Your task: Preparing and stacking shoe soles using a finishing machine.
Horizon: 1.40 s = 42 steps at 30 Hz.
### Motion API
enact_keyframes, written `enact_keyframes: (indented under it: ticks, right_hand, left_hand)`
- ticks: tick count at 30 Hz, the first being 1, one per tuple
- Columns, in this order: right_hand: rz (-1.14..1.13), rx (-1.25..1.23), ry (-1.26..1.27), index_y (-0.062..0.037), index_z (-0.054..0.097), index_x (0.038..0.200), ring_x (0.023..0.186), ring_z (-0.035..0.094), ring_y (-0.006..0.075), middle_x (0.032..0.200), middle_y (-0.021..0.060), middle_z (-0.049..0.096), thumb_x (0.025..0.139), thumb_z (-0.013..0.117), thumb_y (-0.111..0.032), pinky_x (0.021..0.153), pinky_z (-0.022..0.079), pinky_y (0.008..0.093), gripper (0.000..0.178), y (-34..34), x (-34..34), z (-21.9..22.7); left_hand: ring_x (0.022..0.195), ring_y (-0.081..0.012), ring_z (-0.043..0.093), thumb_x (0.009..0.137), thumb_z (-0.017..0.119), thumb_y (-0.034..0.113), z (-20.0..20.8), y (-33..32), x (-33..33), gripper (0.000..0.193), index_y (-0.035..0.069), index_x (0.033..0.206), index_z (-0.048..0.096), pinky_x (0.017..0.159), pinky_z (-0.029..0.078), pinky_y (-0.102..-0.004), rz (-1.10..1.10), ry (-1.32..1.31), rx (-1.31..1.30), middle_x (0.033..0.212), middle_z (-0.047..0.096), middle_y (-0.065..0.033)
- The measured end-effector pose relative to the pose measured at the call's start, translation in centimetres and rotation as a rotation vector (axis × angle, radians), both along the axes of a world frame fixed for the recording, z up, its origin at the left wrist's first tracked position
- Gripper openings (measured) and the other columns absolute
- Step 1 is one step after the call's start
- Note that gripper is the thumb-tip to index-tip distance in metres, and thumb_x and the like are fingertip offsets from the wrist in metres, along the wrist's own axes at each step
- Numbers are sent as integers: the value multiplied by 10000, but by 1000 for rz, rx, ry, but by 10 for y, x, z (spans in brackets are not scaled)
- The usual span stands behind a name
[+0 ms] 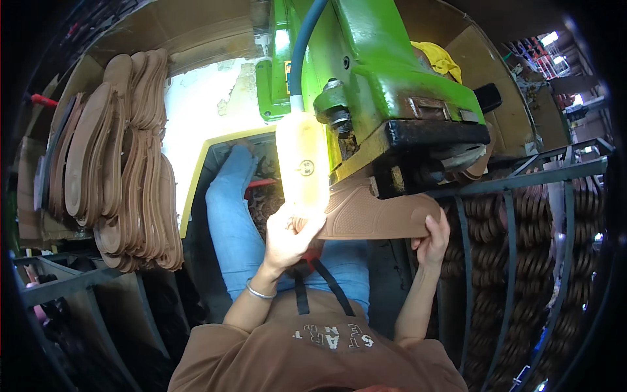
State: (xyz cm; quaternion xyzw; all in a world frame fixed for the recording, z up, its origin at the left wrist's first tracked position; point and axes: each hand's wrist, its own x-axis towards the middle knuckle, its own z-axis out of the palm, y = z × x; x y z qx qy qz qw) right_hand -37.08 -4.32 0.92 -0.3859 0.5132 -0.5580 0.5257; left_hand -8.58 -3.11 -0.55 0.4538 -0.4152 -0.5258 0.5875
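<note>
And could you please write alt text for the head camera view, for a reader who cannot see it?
A bare right hand grips one end of a brown shoe sole at a green machine; the left hand is at the other end, its grip unclear beside a lit lamp. Stacked brown soles appear at left, with more on a dark rack at right.

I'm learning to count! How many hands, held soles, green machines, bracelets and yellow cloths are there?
Left hand plus right hand: 2
Held brown sole: 1
Green machine: 1
Silver bracelet: 1
Yellow cloth: 1
Total: 6
</note>
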Motion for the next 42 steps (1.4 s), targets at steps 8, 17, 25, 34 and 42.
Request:
enact_keyframes:
  ticks: [8, 17, 25, 34, 42]
  right_hand:
    - [92, 22, -49, 20, 497, 1089, 482, 531, 60, 818, 78, 606, 867, 532, -144, 339, 376, 158, 278, -44, 18, 18]
    - [24, -73, -83, 16, 479, 1174, 701, 602, 139, 942, 88, 601, 871, 530, -155, 453, 451, 231, 351, -16, -9, -22]
    - [-97, -60, 41, 6, 524, 1077, 512, 510, 44, 832, 54, 595, 910, 543, -207, 349, 335, 156, 271, -10, 10, 6]
    - [152, -2, 63, -10, 558, 1015, 462, 436, -1, 730, -1, 577, 881, 565, -181, 334, 265, 142, 218, -50, 48, 16]
    - [331, -23, -40, -11, 560, 1043, 473, 526, 69, 727, 27, 601, 873, 595, -141, 380, 406, 192, 217, -32, 100, 9]
  left_hand:
    - [875, -124, 602, 787, 687, 2, 8, 9, 27, 254, -59, 1022, 609, 791, 479, -247, -20, -19, 42, 966, 638, -99]
    - [631, -59, 560, 756, 733, 56, 10, -10, 9, 230, -48, 941, 647, 577, 464, -220, 28, -358, -136, 735, 665, -70]
    - [626, -65, 530, 748, 752, 76, -2, -15, 8, 223, -50, 902, 652, 575, 449, -226, 107, -351, -216, 742, 644, -65]
    - [765, -127, 627, 743, 734, 14, 9, 11, 52, 161, -50, 874, 666, 688, 496, -235, 132, -270, -87, 856, 660, -97]
    - [783, -132, 618, 774, 624, -33, -14, 32, 110, 203, -53, 968, 569, 735, 480, -238, 204, 164, 123, 880, 650, -112]
